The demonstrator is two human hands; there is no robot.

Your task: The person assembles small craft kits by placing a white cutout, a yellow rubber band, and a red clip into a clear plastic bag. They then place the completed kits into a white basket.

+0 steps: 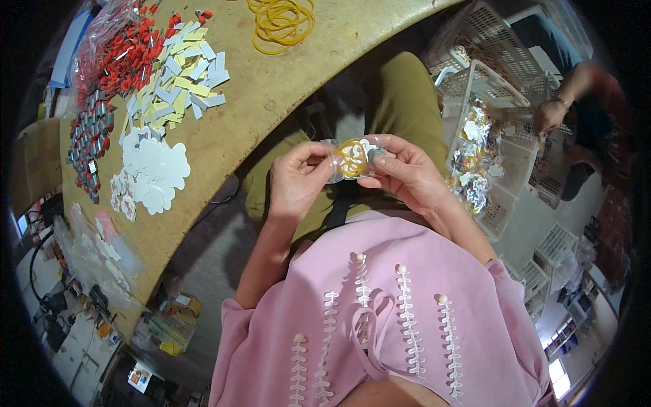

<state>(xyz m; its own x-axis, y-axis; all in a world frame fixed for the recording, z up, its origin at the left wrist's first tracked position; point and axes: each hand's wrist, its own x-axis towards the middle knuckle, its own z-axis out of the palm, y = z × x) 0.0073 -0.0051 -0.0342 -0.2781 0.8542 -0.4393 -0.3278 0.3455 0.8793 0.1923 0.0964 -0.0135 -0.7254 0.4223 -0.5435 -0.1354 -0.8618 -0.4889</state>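
Above my lap I hold a small clear plastic packet (pixel 351 160) between both hands. Inside it show yellow loops like rubber bands and a white shape; a dark grey bit sits by the right thumb. My left hand (pixel 297 178) pinches the packet's left edge between thumb and fingers. Closed on its right side is my right hand (pixel 408 175), the thumb in front and fingers behind. Nearest on the table lie white cloud-shaped cards (pixel 161 173), white and yellow strips (pixel 182 87) and a bundle of yellow rubber bands (pixel 283 27).
The curved table (pixel 271 95) spans the left, with red parts (pixel 139 54) and grey cylinder parts (pixel 91 136) heaped on it. To my right stands a white plastic basket (pixel 505 197) holding shiny packets (pixel 476 166). Beyond it reaches another person's hand (pixel 550 117).
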